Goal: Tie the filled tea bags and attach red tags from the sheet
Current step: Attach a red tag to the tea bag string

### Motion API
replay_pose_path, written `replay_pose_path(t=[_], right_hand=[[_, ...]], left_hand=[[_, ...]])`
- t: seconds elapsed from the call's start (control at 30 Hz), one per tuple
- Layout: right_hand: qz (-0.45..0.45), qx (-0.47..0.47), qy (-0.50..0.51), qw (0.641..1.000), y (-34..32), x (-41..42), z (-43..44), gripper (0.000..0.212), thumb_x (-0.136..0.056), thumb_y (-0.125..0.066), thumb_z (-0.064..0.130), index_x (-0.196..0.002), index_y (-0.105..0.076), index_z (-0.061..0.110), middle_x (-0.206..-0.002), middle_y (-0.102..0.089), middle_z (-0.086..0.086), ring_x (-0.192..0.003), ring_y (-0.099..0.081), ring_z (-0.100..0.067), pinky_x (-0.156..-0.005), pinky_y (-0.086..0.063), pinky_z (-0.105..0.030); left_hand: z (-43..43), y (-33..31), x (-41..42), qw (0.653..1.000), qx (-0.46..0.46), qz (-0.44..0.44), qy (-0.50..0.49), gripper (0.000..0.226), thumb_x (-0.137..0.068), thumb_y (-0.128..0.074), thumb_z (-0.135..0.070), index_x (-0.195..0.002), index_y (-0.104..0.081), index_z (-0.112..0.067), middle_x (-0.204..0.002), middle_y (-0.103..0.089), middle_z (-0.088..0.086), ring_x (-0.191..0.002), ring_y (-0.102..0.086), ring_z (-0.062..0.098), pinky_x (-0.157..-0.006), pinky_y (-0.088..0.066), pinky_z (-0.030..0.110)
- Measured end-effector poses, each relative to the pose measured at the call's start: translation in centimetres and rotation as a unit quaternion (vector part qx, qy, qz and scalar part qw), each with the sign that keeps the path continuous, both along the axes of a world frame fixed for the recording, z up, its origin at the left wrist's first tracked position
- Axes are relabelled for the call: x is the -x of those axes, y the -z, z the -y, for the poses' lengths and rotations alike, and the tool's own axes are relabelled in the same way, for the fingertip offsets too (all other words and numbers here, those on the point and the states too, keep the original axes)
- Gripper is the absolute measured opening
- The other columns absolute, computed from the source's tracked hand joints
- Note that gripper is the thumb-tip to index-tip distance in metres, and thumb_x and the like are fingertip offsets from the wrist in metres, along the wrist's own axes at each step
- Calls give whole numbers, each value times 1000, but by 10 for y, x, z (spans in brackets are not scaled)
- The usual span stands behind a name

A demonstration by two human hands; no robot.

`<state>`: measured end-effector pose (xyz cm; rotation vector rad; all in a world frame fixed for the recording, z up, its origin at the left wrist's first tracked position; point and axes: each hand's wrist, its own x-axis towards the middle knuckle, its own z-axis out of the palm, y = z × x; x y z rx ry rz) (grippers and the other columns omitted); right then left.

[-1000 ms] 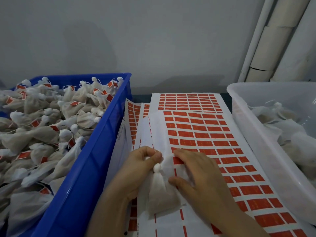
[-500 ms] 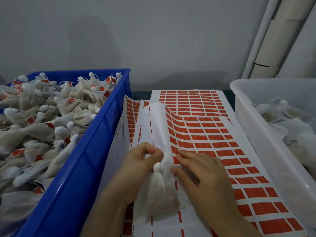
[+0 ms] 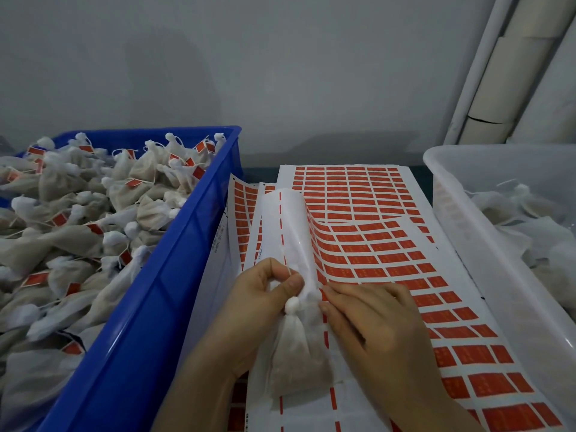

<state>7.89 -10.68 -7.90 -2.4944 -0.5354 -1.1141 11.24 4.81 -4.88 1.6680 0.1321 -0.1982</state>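
A blue crate [image 3: 149, 307] stands at the left, heaped with tied tea bags [image 3: 93, 219], most with a small red tag on a string. At the right a clear tub [image 3: 461, 219] holds a looser pile of pale bags [image 3: 523, 213]; I cannot tell whether those are tied. Between the two containers, several tag sheets [image 3: 358, 194] lie overlapped on the table, each printed with rows of red tags. White pipes [image 3: 498, 73] run up the grey wall behind the tub.

The top sheet [image 3: 389, 254] is curled up along its left edge into a hump, its white backing showing, and that raised fold stands just beyond both hands.

In front, one filled bag [image 3: 296, 360] lies on the top sheet with its knotted white top pointing away from the person. The left hand [image 3: 261, 304] curls around the bag's neck from the left, thumb and forefinger pinching at the string and knot. The right hand [image 3: 374, 325] lies palm down on the sheet just beside the bag, its fingers close together and bent at the tips, the fingertips [image 3: 327, 294] pressed at the edge of a red tag where the sheet begins to lift. Whether a tag is actually caught between them I cannot tell. The blue crate's wall is close against the left forearm.
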Motion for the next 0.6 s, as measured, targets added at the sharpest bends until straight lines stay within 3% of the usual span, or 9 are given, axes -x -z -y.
replay_pose_path(t=[0.17,0.33,0.47,0.53,0.6], right_hand=[[30,9,-3,999,0,-2,0,56,-97,-31,42,-88,-74,8,-86,-73,-3,-77,-70,-16,-84,-46,-37],[3,-38,4,999,1,-1,-1,56,-96,-30,44,-88,-73,9,-83,-73,-1,-74,-69,-14,-85,-45,-33],[-26,-98,21,995,0,0,-5,34,-86,-51,39,-87,-72,12,-81,-72,1,-70,-65,-10,-77,-45,-27],[-56,-132,29,989,-1,-1,-6,30,-80,-52,37,-86,-70,14,-82,-70,3,-73,-58,-5,-74,-46,-26],[-106,-185,31,976,-3,-1,-7,31,-81,-46,42,-86,-67,20,-82,-66,10,-74,-54,-1,-72,-47,-20]], left_hand=[[1,0,-1,1000,-9,3,-4,14,-86,-61,-26,-73,-64,-20,-87,-71,-3,-89,-66,22,-88,-54,45],[0,1,-1,1000,-8,4,-6,17,-84,-63,-27,-67,-64,-25,-88,-70,-6,-91,-65,21,-90,-53,46],[0,2,-1,1000,-12,20,-8,17,-85,-63,-27,-68,-63,-25,-90,-70,-7,-96,-64,18,-93,-51,45],[-1,3,-1,1000,-10,25,-14,14,-84,-64,-29,-70,-63,-25,-89,-70,-10,-95,-64,16,-86,-55,37],[-1,2,-1,999,-9,31,-38,12,-82,-66,-30,-71,-64,-26,-83,-69,-13,-85,-65,13,-63,-56,18]])
